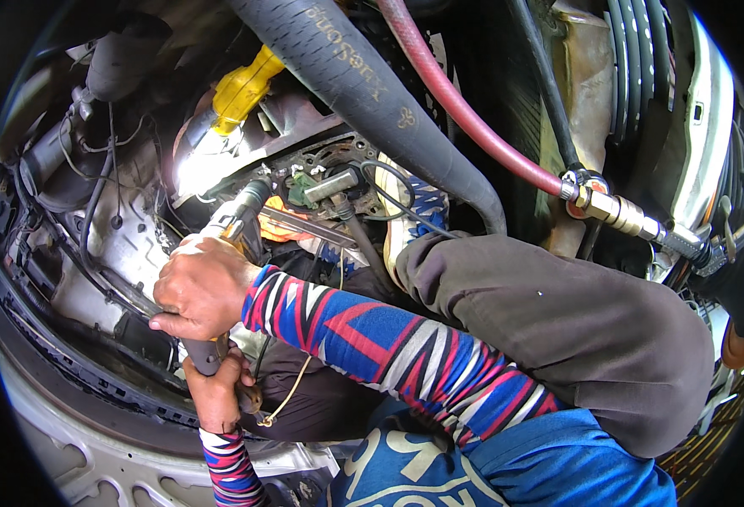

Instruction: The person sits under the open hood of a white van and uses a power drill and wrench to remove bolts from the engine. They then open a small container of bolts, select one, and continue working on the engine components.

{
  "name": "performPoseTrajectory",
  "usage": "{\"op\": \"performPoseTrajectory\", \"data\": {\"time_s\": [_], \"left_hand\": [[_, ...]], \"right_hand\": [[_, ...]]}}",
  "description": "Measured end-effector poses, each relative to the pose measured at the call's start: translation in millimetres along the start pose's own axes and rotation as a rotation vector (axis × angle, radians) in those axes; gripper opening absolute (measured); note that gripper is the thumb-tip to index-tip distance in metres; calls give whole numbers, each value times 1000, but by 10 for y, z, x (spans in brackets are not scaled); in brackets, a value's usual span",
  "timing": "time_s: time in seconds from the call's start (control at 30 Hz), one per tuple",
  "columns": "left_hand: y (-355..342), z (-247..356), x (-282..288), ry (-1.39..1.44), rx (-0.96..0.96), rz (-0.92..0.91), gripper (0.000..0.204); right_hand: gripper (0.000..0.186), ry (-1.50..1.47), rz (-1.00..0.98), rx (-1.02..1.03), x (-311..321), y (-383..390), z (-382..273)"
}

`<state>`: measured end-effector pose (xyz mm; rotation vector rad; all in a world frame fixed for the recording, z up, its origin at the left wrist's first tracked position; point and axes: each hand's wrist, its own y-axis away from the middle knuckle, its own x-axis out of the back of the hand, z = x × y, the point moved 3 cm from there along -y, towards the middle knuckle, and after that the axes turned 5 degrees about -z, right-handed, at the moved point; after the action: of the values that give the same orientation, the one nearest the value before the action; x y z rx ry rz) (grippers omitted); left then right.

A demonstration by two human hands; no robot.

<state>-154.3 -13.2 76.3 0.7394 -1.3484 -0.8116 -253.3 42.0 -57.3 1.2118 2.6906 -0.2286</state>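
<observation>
My right hand point(203, 286) is wrapped over the body of a drill-shaped power tool point(235, 213). Below it, my left hand point(217, 390) grips the same tool near its dark lower end. The tool's dark round nose points up and away, close to the greasy metal engine part point(330, 156); whether its tip touches is hard to make out. Beside the nose sits a small green piece point(303, 188), with a grey metal cylinder point(331, 186) to its right. An orange cloth point(279, 221) shows just under the nose.
A lit yellow work lamp point(243, 91) shines from the upper left. One thick black hose point(372, 93) and a red hose point(473, 106) with brass fittings point(613, 209) cross overhead. My bent leg point(558, 313) rests inside the engine bay. Wires and pipes point(93, 245) line the left.
</observation>
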Motion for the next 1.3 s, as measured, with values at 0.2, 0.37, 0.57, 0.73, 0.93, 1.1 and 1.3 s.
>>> {"op": "performPoseTrajectory", "data": {"time_s": [0.2,0.37,0.57,0.73,0.93,1.1,1.3], "left_hand": [[32,26,-28,2,-7,2,23],[22,0,-19,15,22,38,27],[13,-43,-7,-50,-23,68,21],[22,-17,-18,-10,0,35,22],[35,13,-52,39,-9,7,22],[38,-12,-58,44,-13,9,21],[4,-7,2,22,-10,12,22]], "right_hand": [[44,10,-38,6,-5,7,2],[44,29,-49,9,9,-1,2],[44,7,-42,15,-16,0,12],[47,-4,-6,27,-10,-3,10],[44,27,-82,-16,5,-8,4],[46,-5,-27,-4,26,2,-7],[43,1,-33,8,1,-7,11]]}}
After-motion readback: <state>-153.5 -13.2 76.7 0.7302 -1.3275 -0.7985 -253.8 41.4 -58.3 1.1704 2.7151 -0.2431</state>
